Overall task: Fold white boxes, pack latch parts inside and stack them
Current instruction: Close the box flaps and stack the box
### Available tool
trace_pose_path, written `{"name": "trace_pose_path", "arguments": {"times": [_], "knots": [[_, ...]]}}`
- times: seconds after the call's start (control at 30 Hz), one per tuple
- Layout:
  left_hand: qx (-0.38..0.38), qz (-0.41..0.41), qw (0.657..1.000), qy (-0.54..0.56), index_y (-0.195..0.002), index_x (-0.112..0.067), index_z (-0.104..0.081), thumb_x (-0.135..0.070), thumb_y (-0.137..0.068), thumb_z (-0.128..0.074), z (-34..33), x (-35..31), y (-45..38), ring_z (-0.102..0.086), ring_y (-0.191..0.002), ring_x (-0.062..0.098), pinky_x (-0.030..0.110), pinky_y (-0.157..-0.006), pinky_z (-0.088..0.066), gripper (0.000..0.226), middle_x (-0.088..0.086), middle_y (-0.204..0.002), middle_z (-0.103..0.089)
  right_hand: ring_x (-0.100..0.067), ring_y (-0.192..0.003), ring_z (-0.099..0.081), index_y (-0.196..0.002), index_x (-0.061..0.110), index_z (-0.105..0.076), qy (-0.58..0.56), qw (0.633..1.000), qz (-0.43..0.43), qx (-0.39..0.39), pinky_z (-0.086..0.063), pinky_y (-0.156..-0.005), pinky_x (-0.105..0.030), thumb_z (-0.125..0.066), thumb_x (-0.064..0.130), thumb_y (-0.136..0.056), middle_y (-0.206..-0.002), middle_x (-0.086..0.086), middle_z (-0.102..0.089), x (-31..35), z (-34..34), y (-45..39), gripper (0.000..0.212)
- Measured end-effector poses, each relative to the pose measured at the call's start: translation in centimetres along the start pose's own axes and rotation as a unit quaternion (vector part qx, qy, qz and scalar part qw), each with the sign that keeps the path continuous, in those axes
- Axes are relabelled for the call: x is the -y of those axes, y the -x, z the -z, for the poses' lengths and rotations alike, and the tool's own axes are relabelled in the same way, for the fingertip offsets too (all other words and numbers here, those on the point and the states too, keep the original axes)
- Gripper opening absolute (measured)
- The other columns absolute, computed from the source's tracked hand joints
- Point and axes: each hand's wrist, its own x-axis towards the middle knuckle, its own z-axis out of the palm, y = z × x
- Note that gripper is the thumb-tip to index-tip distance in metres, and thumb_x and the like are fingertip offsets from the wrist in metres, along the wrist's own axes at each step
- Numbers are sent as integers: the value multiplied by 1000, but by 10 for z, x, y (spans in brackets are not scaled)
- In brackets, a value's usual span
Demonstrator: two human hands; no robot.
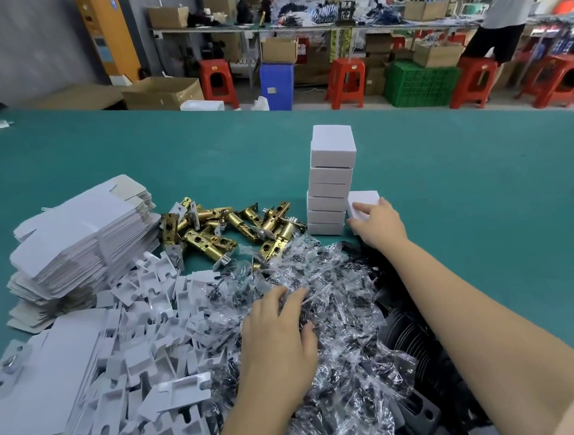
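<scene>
Your right hand [377, 225] is out at full reach, fingers and thumb curled round a closed white box [363, 204], and that box sits low on the green table [171, 164], touching or just about touching the right side of the stack of white boxes [332, 182]. Take that stack as your marker. The held box is at the stack's foot, level with its lowest boxes, so the stack's top is up and a little left of your grip. That is the relation that counts: if this box is bound for the top, it has to rise well clear and shift left, and I judge the tall column could tip if you brush it. It could just as well start a second column where it stands.

Your left hand [278, 324] lies nearer you than the stack and to its left, fingers spread loosely on the heap of clear plastic bags [321, 317]; I can't tell whether it has pinched one.

Left of the stack lie the brass latch parts [231, 227], their long bodies pointing every way. Further left of the stack stands the pile of flat box blanks [81, 233], and nearer you the white card inserts [151, 348].
</scene>
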Motion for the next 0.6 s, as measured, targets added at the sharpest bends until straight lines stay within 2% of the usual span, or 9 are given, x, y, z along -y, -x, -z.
{"name": "trace_pose_path", "arguments": {"times": [0.17, 0.27, 0.37, 0.6], "knots": [[4, 1, 1000, 8, -153, -43, -30, -36, -101, -48, 1, -1, 0, -27, -142, 9, 40, -124, -25, 56, -16, -154, -29, -36, -152, -25, -152, 32, -48, -5, 1000, 11, 7, -32, -117, -46, -50, 44, -103, -170, -16, -13, 0, -3, 19, 51], [3, 1, 1000, 14, -152, -43, -31, -35, -101, -48, 1, -1, 1, -27, -141, 9, 40, -123, -26, 55, -16, -153, -29, -29, -156, -20, -152, 25, -49, -53, 998, 14, 11, -26, -120, -39, -41, 31, -109, -171, -15, -11, -4, 0, 24, 45], [1, 1, 1000, 13, -152, -43, -31, -35, -100, -48, 1, -2, 1, -28, -141, 10, 40, -122, -28, 55, -15, -153, -30, -26, -156, -19, -152, 18, -49, -61, 998, 24, 14, -22, -120, -34, -41, 24, -110, -170, -14, -14, -6, 3, 29, 43], [-6, -11, 1000, 8, -152, -41, -32, -36, -101, -47, 1, -1, 1, -29, -138, 10, 37, -120, -26, 53, -14, -152, -30, -31, -156, -18, -156, 9, -39, -53, 998, 21, 19, -20, -121, -36, -44, 20, -110, -169, -21, -13, -2, 6, 32, 48]]}}
